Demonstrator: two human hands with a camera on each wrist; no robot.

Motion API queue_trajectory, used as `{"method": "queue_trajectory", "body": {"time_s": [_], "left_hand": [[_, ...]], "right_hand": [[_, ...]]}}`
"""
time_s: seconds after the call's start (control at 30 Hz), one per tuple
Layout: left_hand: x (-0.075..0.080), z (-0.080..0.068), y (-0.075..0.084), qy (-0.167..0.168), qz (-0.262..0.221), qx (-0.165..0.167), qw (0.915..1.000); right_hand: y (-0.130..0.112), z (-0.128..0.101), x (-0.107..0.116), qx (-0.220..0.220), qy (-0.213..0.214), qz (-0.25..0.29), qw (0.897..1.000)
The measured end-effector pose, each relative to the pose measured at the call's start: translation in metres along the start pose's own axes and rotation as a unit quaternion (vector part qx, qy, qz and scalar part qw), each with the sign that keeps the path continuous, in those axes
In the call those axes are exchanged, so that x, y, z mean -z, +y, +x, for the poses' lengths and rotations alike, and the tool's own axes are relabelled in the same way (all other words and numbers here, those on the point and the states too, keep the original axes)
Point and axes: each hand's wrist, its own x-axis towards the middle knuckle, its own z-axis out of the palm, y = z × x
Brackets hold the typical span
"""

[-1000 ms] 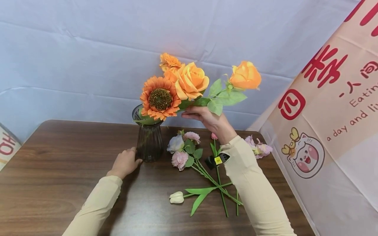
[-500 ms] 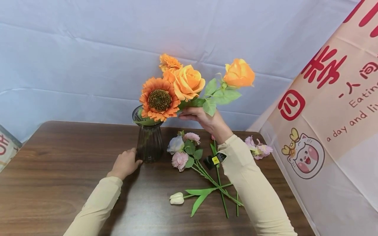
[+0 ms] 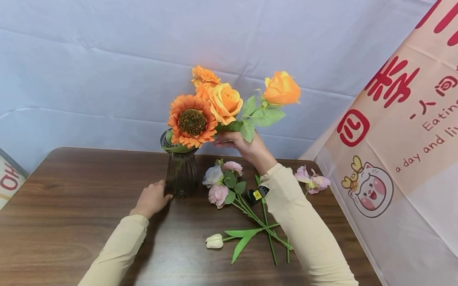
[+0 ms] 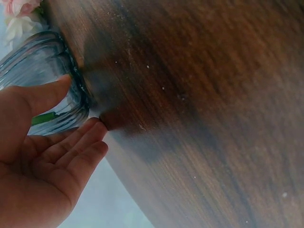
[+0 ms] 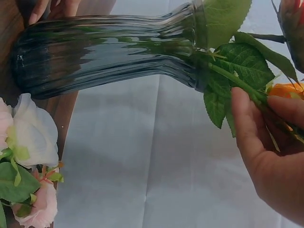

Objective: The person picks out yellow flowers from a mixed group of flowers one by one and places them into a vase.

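Observation:
A dark ribbed glass vase (image 3: 181,176) stands upright at the table's back, with an orange sunflower (image 3: 192,122) and orange blooms above its mouth. Low on the vase, my left hand (image 3: 152,200) holds its base between thumb and fingers; the left wrist view shows the thumb (image 4: 50,95) on one side of the glass. To the right of the mouth, my right hand (image 3: 248,147) pinches the green stem (image 5: 237,81) of an orange rose (image 3: 282,88). In the right wrist view this stem slants to the vase's mouth; its lower end cannot be told apart among the leaves.
Pink and blue flowers (image 3: 218,186) lie right of the vase. A white tulip (image 3: 214,241) and crossed green stems are nearer the front. A pale purple flower (image 3: 313,180) lies at the right edge, beside a printed cloth (image 3: 400,159). Light fabric hangs behind the table.
My right hand has moved left towards the vase, carrying the rose with it. The larger rose bloom beside the sunflower has shifted slightly left and down. My left hand stays at the vase's base.

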Motion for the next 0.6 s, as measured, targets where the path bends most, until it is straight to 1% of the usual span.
{"method": "queue_trajectory", "body": {"time_s": [0.1, 0.3, 0.6], "left_hand": [[0.0007, -0.0006, 0.0007, 0.003, 0.002, -0.003, 1.0000], [0.0008, -0.0014, 0.0016, -0.001, 0.000, 0.002, 1.0000], [-0.0006, -0.0014, 0.0017, 0.000, 0.002, 0.003, 1.0000]], "right_hand": [[0.0004, 0.0004, -0.0017, 0.001, 0.005, 0.007, 1.000], [0.0011, 0.0018, -0.0036, -0.003, 0.014, 0.015, 1.000], [-0.0010, 0.0024, -0.0038, -0.002, 0.008, -0.011, 1.000]]}}
